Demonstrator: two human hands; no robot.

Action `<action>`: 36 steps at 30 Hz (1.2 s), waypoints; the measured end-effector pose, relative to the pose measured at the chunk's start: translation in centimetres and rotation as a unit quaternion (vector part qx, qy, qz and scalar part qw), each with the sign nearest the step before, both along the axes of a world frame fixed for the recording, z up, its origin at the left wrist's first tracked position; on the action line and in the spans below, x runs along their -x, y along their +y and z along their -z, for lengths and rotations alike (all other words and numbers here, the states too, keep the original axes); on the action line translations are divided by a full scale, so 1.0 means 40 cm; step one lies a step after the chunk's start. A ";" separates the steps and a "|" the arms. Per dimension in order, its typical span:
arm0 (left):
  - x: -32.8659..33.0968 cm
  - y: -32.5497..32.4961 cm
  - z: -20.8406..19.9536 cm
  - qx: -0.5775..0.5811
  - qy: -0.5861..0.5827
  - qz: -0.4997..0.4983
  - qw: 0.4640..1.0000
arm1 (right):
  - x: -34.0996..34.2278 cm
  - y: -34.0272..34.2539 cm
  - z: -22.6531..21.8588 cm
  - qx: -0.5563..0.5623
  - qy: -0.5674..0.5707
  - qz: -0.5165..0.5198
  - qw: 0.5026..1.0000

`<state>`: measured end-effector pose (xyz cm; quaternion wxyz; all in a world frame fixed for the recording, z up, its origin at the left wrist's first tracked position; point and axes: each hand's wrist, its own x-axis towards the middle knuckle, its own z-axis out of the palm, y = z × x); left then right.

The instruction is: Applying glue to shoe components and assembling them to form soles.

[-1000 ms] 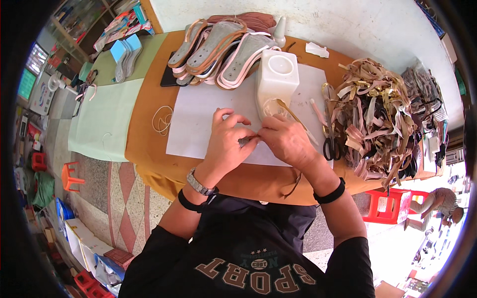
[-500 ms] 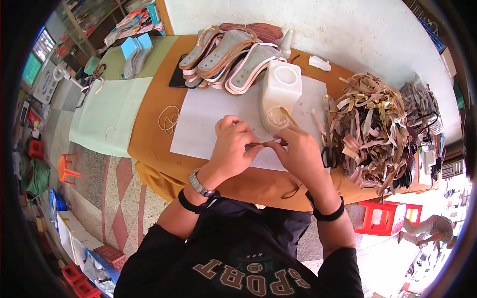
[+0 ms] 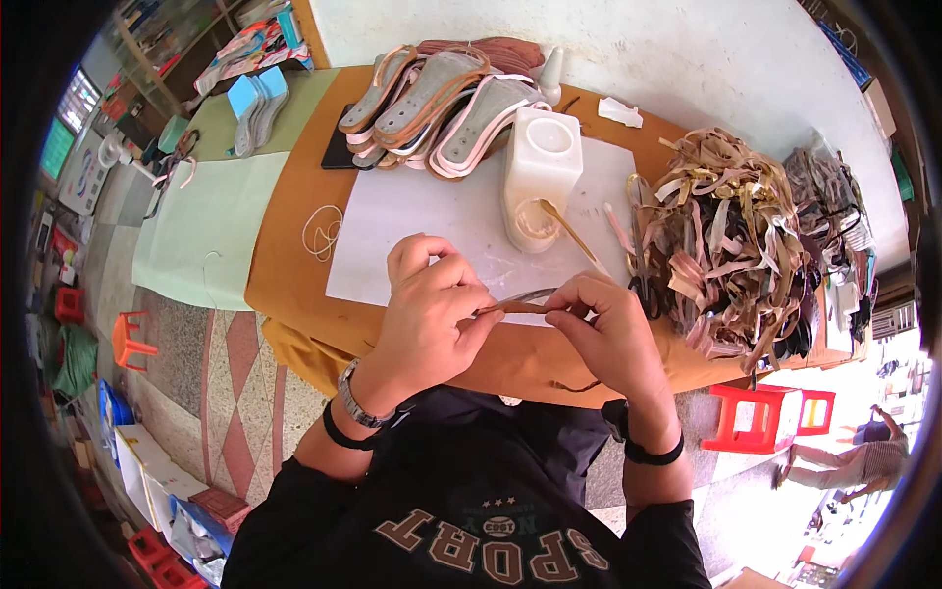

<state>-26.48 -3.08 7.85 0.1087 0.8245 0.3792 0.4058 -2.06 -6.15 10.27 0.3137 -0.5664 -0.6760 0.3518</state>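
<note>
A narrow brown strip (image 3: 522, 307) runs between my hands, with a dark curved edge just behind it. My left hand (image 3: 429, 312) pinches one end between thumb and fingers. The other end is pinched in my right hand (image 3: 610, 329). Both hands hover over the front edge of the white sheet (image 3: 378, 245) on the table. Just beyond them stands a cut-open white plastic bottle (image 3: 543, 172) with pale paste in its mouth. A thin brush (image 3: 574, 236) leans out of that mouth toward my right hand.
Stacked grey shoe soles with brown and pink rims (image 3: 432, 98) lie at the back. A large heap of brown and gold strips (image 3: 731, 245) fills the right side, with scissors (image 3: 643, 265) beside it. A loop of pale cord (image 3: 322, 236) lies left. A red stool (image 3: 751, 417) stands on the floor.
My hands have come nearer to me and moved apart, so more of the brown strip shows between them. The brush is now uncovered. A person at the far right has changed posture.
</note>
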 end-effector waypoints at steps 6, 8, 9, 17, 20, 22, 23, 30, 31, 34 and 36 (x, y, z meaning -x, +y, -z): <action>0.004 -0.010 -0.005 -0.008 -0.005 0.011 1.000 | 0.016 -0.033 -0.020 -0.031 0.006 0.015 0.999; 0.006 -0.013 -0.011 -0.009 0.002 0.011 1.000 | 0.018 -0.041 -0.019 -0.064 0.005 0.014 0.998; 0.007 -0.015 -0.012 -0.011 -0.002 0.015 1.000 | 0.017 -0.044 -0.017 -0.063 0.005 0.014 0.998; 0.010 -0.031 -0.034 -0.010 0.006 0.011 1.000 | 0.013 -0.062 0.027 -0.220 -0.058 -0.002 0.974; 0.011 -0.034 -0.032 -0.005 0.005 0.015 1.000 | 0.011 -0.068 0.037 -0.225 -0.071 -0.010 0.972; 0.011 -0.036 -0.029 -0.002 -0.003 0.022 1.000 | 0.006 -0.071 0.046 -0.226 -0.066 -0.015 0.972; 0.011 -0.037 -0.028 -0.002 -0.003 0.022 1.000 | 0.003 -0.072 0.049 -0.226 -0.062 -0.019 0.972; 0.008 -0.044 -0.028 0.005 0.004 0.026 1.000 | 0.006 -0.080 0.057 -0.211 -0.059 -0.005 0.976; 0.008 -0.044 -0.027 0.007 0.003 0.027 1.000 | 0.006 -0.080 0.058 -0.213 -0.057 -0.006 0.975; 0.010 -0.046 -0.027 0.007 0.003 0.023 1.000 | 0.008 -0.080 0.061 -0.215 -0.046 -0.006 0.976; 0.013 -0.049 -0.025 0.007 0.006 0.021 1.000 | 0.010 -0.079 0.062 -0.216 -0.038 -0.007 0.976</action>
